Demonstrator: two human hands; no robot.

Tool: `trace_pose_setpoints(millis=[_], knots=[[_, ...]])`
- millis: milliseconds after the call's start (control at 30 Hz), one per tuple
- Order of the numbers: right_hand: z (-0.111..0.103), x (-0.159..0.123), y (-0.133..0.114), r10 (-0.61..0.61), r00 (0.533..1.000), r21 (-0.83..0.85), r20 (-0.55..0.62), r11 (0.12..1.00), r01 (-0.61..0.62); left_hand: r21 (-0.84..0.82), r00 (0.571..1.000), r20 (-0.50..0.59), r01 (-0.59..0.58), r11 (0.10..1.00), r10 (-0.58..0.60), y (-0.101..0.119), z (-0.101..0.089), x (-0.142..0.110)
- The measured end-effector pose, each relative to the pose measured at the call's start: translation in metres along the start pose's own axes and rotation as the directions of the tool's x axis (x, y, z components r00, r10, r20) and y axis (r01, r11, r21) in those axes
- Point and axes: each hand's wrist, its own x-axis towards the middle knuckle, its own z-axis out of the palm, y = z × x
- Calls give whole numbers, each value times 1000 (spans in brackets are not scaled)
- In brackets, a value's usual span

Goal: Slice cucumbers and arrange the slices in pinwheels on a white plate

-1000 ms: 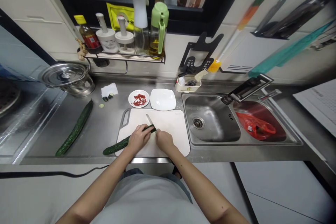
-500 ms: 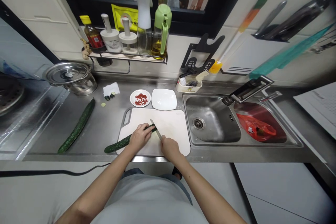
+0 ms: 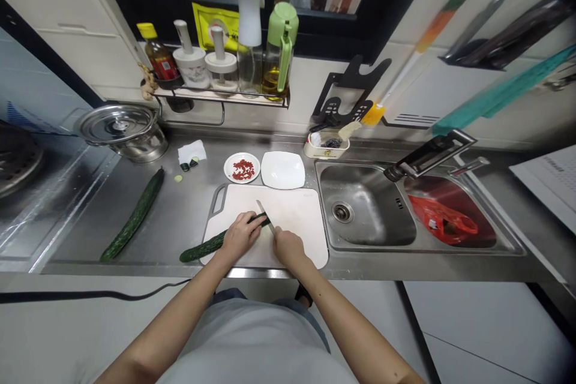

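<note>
My left hand (image 3: 242,236) is closed over a dark green cucumber (image 3: 203,248), which lies slanting across the left part of a white cutting board (image 3: 299,216), one end past its edge. In my right hand (image 3: 289,247) is the handle of a kitchen knife (image 3: 264,214). Its narrow blade points up and to the left, right at the cucumber's cut end near my left fingertips. Whether the edge is in the flesh I cannot tell. Behind the board stand a white plate of small red pieces (image 3: 231,174) and a white square dish (image 3: 283,170).
A second cucumber (image 3: 134,217) lies on the steel counter at left, near cut scraps (image 3: 189,164) and a white paper (image 3: 197,150). A lidded pot (image 3: 148,143) stands behind. At right is a sink (image 3: 369,216) holding a red plastic bag (image 3: 445,223). Bottles (image 3: 164,63) line a wall rack.
The knife and my right hand have shifted slightly, with the blade still by the cucumber's right end. My left hand keeps its hold. The whole view has moved a little.
</note>
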Motion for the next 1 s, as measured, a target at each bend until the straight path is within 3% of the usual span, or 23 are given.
trace_pose_setpoints(millis=[267, 500, 733, 1000], knots=[[6, 27, -4, -54, 994, 4, -99, 999, 54, -1, 1000, 5, -8, 1000, 8, 1, -1, 1], [2, 32, -7, -49, 992, 6, -114, 999, 50, 6, 1000, 24, 0, 1000, 0, 2, -2, 1], [6, 11, -1, -40, 995, -7, -87, 999, 40, -5, 999, 38, 14, 1000, -14, 2, -2, 0], [3, -23, 9, 26, 999, -16, 48, 1000, -25, -13, 999, 37, 23, 1000, -22, 0, -1, 0]])
